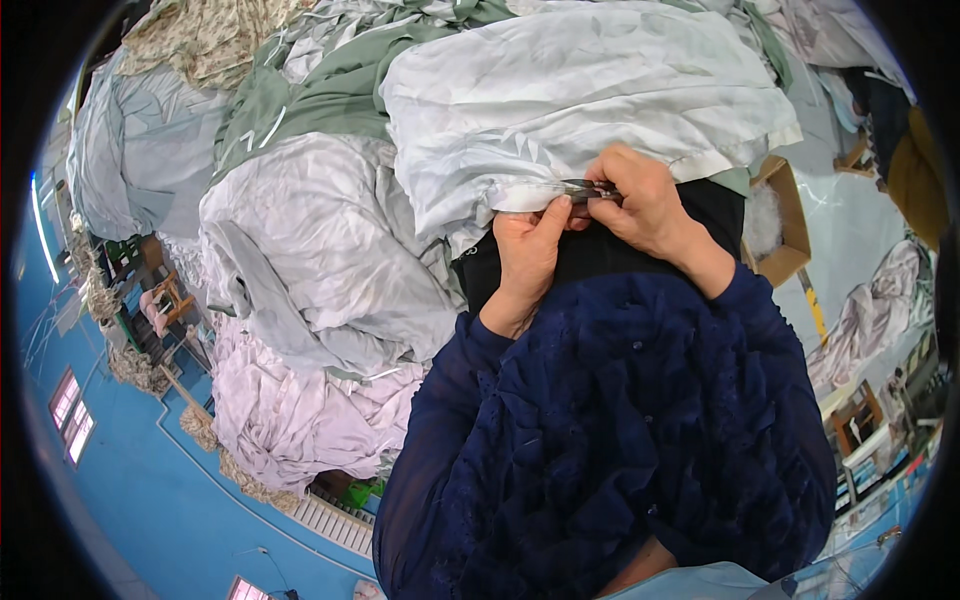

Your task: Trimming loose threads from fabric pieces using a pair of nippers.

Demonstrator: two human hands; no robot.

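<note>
A large white cloth with faint leaf shapes lies spread in front of me, its near edge drawn toward my body. My left hand pinches that edge between thumb and fingers. Close beside it, my right hand is closed around a pair of small dark thread snips. The blades point left and lie at the cloth's edge, just above my left thumb. Whether they touch a thread is too small to tell. Black fabric lies across my lap beneath both hands.
Heaped cloths surround me on the left: a pale grey-white one, a green one and a pinkish one. At the right stands an open cardboard box with white stuff inside. Another crumpled cloth hangs farther right.
</note>
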